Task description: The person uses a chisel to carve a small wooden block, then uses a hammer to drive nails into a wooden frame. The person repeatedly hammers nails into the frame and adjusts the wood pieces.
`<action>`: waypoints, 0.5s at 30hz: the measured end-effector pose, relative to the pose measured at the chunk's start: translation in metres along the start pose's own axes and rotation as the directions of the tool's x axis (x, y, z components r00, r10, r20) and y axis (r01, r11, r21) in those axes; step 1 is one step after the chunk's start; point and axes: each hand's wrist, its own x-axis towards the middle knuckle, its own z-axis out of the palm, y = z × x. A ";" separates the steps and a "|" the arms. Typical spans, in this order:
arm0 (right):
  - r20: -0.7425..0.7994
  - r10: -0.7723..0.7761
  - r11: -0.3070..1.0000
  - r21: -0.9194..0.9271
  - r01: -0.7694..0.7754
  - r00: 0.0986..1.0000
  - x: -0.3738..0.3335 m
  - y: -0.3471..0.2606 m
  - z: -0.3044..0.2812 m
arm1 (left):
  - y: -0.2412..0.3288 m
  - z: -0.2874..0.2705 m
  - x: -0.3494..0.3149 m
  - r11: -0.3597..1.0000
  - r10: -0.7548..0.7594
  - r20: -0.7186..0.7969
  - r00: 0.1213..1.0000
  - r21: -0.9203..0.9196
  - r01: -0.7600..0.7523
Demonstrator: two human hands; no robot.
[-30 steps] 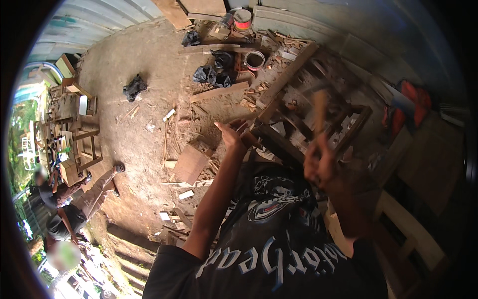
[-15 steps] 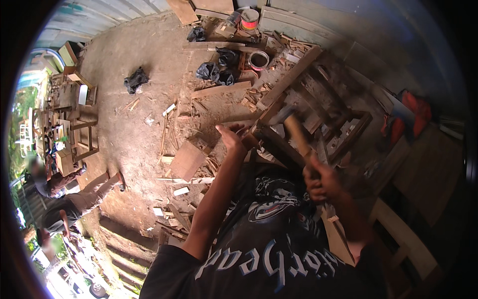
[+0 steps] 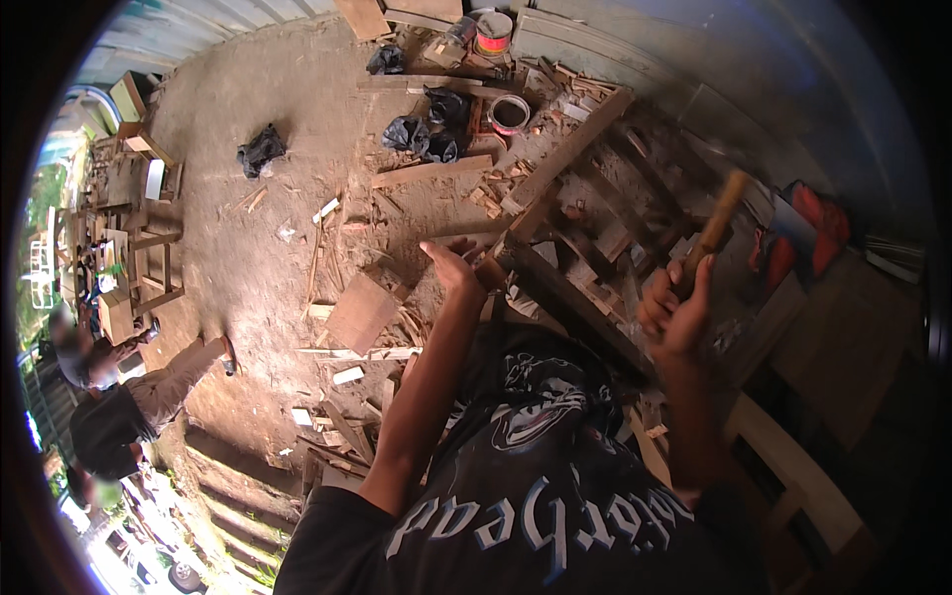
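My right hand (image 3: 679, 305) is closed round the wooden handle of a hammer (image 3: 722, 213), raised over the right side of a dark wooden frame (image 3: 570, 297). The hammer's head is too blurred to make out. My left hand (image 3: 456, 270) lies against the frame's near left corner, palm up, with its visible fingers stretched out. Part of that hand is hidden by the wood. Several bars and rails make up the frame, which stands tilted in front of me, a long plank-like rail (image 3: 570, 149) running to its far end.
Wood offcuts and a flat board (image 3: 367, 315) litter the ground. Black plastic bags (image 3: 436, 134) and an open bucket (image 3: 509, 115) stand beyond. A red cloth-like thing (image 3: 818, 223) lies by the right wall. At far left are another person (image 3: 119, 426) and wooden furniture (image 3: 149, 263).
My right hand has swung the hammer up and to the right, away from the frame's corner. My left hand stays by the corner; the whole view has shifted slightly.
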 end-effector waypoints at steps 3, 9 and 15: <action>-0.148 0.682 0.435 -0.705 -0.560 0.716 -0.015 0.020 -0.004 | 0.003 0.001 -0.005 1.000 -0.017 -0.006 1.000 -0.002 0.017; -0.009 0.219 0.963 -0.157 -0.217 0.976 -0.012 0.012 -0.005 | 0.003 -0.001 -0.002 0.994 -0.107 0.008 0.994 -0.029 0.107; -0.131 0.725 0.507 -0.564 -0.652 0.677 -0.024 0.024 -0.003 | -0.009 -0.012 0.007 0.999 -0.045 0.024 0.999 -0.027 0.045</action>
